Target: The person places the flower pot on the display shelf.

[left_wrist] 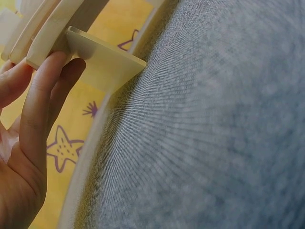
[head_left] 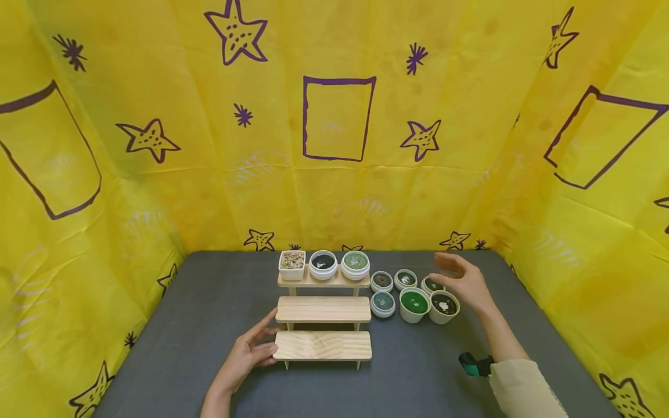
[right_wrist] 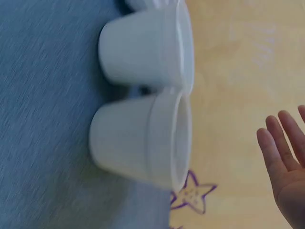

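Observation:
My left hand (head_left: 244, 351) pinches the left end of the lowest board of a three-tier wooden stand (head_left: 323, 345); in the left wrist view its fingers (left_wrist: 40, 98) reach under the board beside a thin leg. On the stand's top tier are a square white pot of pebbles (head_left: 291, 267), a round pot with dark filling (head_left: 323, 266) and one with pale green filling (head_left: 355, 265). My right hand (head_left: 467, 287) hangs with loose, parted fingers over the right end of a cluster of small pots. Nearest it are a dark-filled pot (head_left: 443, 307) and a bright green one (head_left: 414, 305).
Smaller round pots complete the cluster beside the stand, among them a reddish-brown-centred one (head_left: 382, 281) and a blue-green one (head_left: 383, 306). A black-and-teal strap (head_left: 474, 364) shows by the right wrist. Yellow patterned cloth (head_left: 334, 197) walls in the dark grey table (head_left: 418, 371).

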A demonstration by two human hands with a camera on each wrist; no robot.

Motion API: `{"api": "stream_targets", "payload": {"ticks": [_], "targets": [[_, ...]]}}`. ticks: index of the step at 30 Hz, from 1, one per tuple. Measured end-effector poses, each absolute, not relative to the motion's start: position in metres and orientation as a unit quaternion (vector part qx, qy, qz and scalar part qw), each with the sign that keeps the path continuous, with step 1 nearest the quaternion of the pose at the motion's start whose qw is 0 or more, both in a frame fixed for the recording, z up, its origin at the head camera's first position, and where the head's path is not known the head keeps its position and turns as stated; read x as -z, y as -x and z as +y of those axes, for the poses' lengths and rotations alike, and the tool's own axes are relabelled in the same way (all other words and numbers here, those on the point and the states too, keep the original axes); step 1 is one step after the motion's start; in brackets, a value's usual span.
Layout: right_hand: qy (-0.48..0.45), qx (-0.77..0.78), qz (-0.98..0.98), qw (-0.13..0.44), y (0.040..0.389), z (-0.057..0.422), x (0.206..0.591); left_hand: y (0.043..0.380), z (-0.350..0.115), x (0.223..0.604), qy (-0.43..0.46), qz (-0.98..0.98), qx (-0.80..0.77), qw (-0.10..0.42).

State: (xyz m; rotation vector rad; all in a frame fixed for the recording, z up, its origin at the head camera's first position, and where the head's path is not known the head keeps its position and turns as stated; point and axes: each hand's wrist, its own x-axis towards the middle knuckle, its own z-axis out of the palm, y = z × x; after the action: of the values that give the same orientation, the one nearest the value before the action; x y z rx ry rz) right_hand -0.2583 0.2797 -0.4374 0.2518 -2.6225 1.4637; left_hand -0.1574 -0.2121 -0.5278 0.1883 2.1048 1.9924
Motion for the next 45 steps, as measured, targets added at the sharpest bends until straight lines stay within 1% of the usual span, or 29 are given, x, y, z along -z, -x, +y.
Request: {"api": "stream_targets", "payload": {"ticks": [9,16,24,36,45], "targets": [[-0.055,-0.469,-0.878,0.08,0.252,0.309,0.452,0.158,-0.212,0.529,-0.066,0.72,-0.68,0.121],[-0.029,-0.465,-0.883,0.047,0.248,0.324,0.463,0.158,-0.212,0.529,-0.068,0.719,-0.68,0.124],[-0.045,-0.479,-0.876,0.029,0.245,0.335,0.485,0.158,-0.213,0.529,-0.075,0.718,-0.681,0.124],[-0.046,-0.483,-0.874,-0.022,0.242,0.335,0.505,0.158,-0.213,0.53,-0.083,0.718,-0.68,0.12],[-0.06,-0.498,-0.864,-0.038,0.243,0.329,0.51,0.157,-0.213,0.529,-0.076,0.718,-0.681,0.122]]}}
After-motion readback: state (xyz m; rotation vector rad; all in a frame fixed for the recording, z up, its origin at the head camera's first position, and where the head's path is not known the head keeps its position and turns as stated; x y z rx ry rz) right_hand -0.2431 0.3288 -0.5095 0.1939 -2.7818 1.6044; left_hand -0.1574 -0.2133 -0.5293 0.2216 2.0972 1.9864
